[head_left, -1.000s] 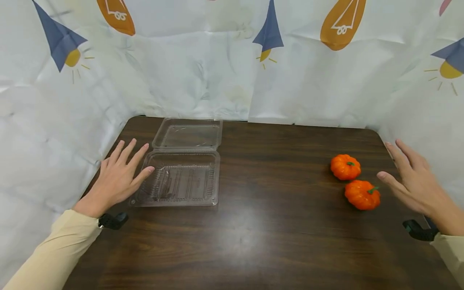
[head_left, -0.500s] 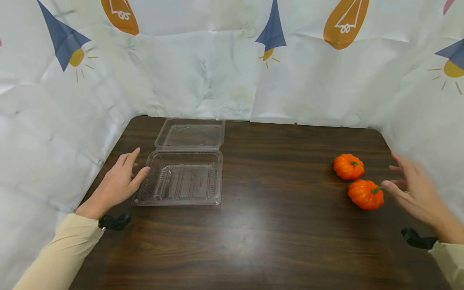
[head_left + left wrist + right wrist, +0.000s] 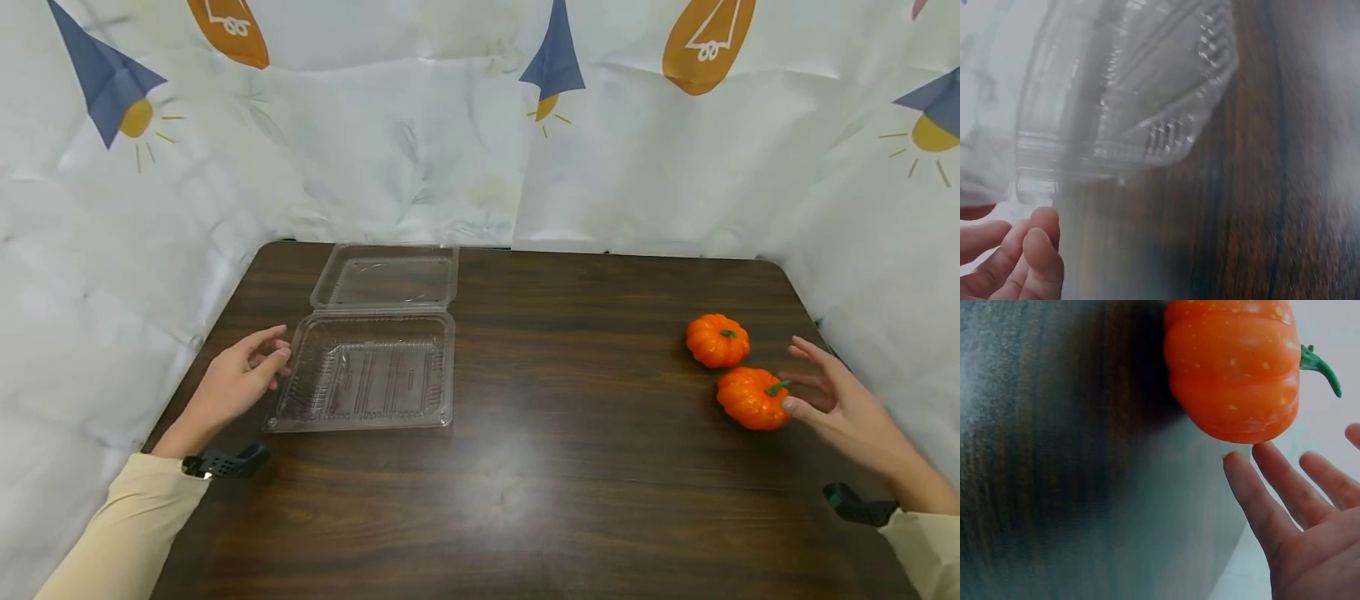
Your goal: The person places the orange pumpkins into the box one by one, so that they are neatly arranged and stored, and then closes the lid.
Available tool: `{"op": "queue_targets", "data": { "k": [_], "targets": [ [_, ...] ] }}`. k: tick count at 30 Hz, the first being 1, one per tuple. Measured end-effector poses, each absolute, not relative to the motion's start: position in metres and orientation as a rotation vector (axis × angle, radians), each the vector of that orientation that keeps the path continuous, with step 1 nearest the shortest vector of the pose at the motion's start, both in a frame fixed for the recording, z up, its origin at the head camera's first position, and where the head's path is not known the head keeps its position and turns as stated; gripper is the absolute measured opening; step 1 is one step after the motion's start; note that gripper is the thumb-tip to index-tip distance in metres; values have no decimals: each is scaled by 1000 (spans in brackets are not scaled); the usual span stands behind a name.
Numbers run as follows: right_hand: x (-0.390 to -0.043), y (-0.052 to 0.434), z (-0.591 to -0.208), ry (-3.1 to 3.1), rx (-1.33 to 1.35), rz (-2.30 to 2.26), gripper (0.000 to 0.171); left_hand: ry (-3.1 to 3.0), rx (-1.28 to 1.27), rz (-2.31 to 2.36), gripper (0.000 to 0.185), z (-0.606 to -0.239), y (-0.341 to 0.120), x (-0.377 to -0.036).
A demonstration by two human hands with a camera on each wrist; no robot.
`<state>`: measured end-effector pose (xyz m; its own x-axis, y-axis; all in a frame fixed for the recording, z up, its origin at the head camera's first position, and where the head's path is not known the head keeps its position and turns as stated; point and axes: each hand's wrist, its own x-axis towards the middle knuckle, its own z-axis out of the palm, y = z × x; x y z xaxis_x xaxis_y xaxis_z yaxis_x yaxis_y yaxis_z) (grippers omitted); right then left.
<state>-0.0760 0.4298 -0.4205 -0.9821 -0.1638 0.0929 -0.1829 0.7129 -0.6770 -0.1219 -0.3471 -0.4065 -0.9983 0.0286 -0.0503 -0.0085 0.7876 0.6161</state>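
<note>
A clear plastic clamshell container (image 3: 375, 421) lies unfolded on the table's left side, its lid (image 3: 386, 279) laid back behind the tray. My left hand (image 3: 236, 383) hovers at the container's left rim, fingers loosely bent and holding nothing. In the left wrist view, thumb and fingertips (image 3: 1041, 244) sit just off the container's edge. Two small orange pumpkins with green stems stand at the right: a rear pumpkin (image 3: 717, 340) and a front pumpkin (image 3: 752, 398). Beside the front one is my right hand (image 3: 855, 408), fingers spread. Its fingertips (image 3: 1266, 453) come right up to that pumpkin in the right wrist view.
The dark wood-grain table (image 3: 525, 500) spreads between the container and the pumpkins. A white printed sheet (image 3: 420, 150) hangs around its back and sides. Black straps, including the left wrist strap (image 3: 228, 461), circle both wrists.
My left hand has lowered and drawn slightly left, its fingers going from spread to loosely bent. The right hand has come down and left toward the front pumpkin. Container and pumpkins stay put.
</note>
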Motion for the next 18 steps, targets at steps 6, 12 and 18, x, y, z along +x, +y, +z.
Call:
{"op": "queue_targets", "data": {
  "k": [6, 12, 18],
  "targets": [
    [-71, 430, -425, -2979, 199, 1144, 96, 2740, 18, 1283, 57, -407, -351, -123],
    [-69, 425, -426, -3023, 128, 1142, 104, 2587, 51, 1501, 59, -411, -358, -126],
    [-65, 418, -424, -3040, 93, 1133, 103, 2313, 53, 1780, 55, -412, -365, -129]
  ]
}}
